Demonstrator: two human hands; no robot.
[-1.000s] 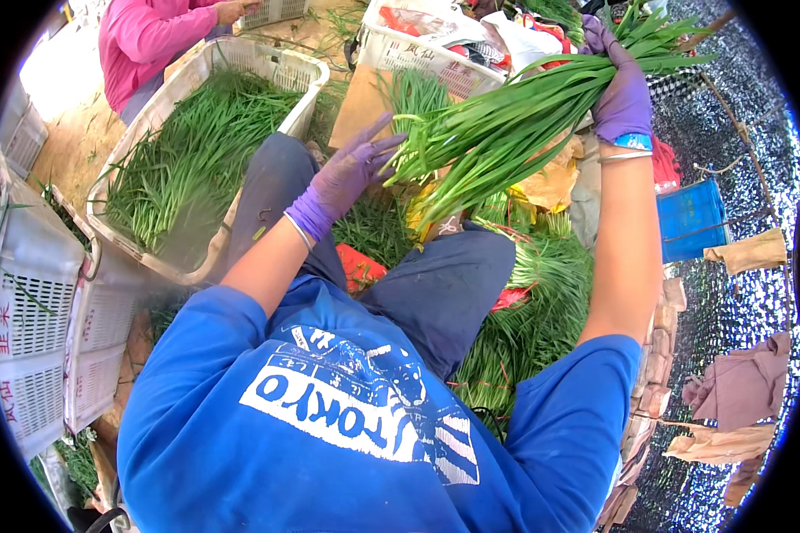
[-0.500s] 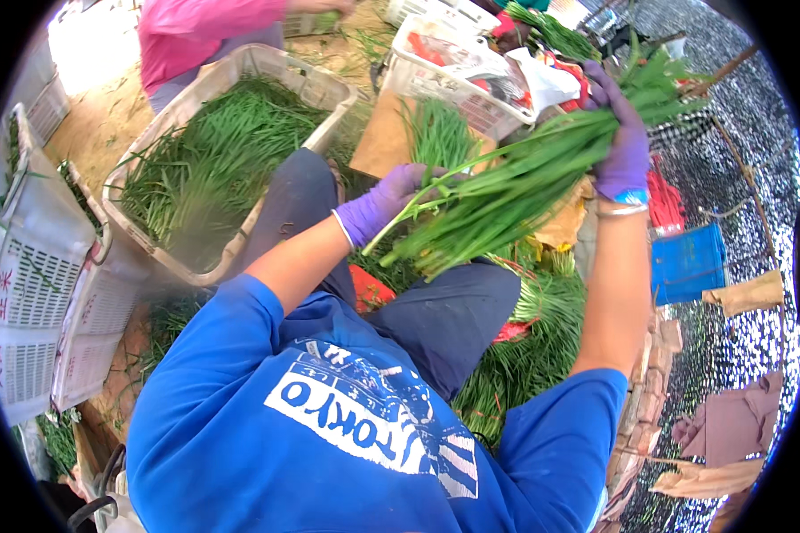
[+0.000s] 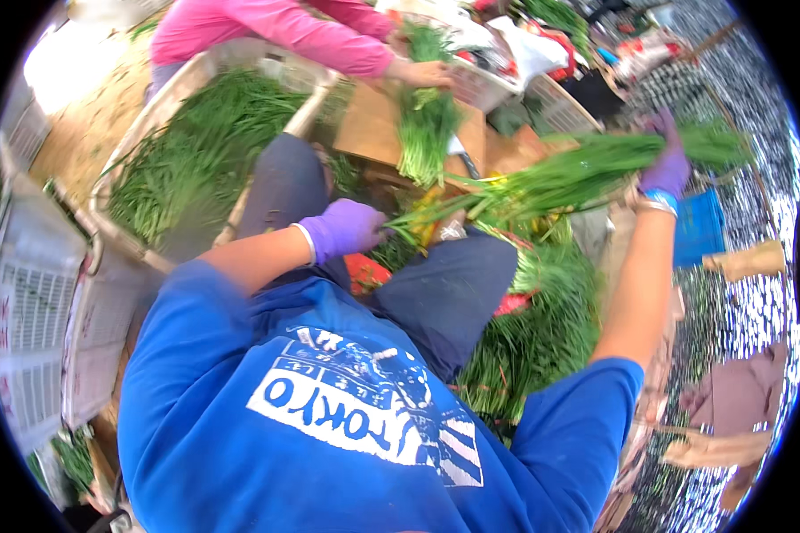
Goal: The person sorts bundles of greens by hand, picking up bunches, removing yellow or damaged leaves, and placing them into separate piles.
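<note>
A long bunch of green chives (image 3: 560, 178) stretches across the space above my right knee, its leaf tips to the right. My right hand (image 3: 668, 164), in a purple glove, is closed around the leafy part. At the stem end, my left hand (image 3: 342, 228), also gloved in purple, has its fingers closed on a few thin stalk ends; motion blurs the fingertips. Beyond the bunch, a knife (image 3: 463, 158) lies by a brown board (image 3: 369, 124). On that board a co-worker's hand (image 3: 424, 75) holds another bunch of chives (image 3: 425, 142).
At the left stands a pale crate (image 3: 107, 182) heaped with loose chives (image 3: 209, 147). White slatted crates (image 3: 36, 311) line the far left. Tied bunches (image 3: 538, 329) are piled right of my knee. A blue container (image 3: 700, 229) sits by the dark mesh (image 3: 738, 311) at right.
My right hand has moved right and slightly down with the bunch, now stretched flatter. My left hand has drawn left and down. The co-worker's arms have reached in over the board.
</note>
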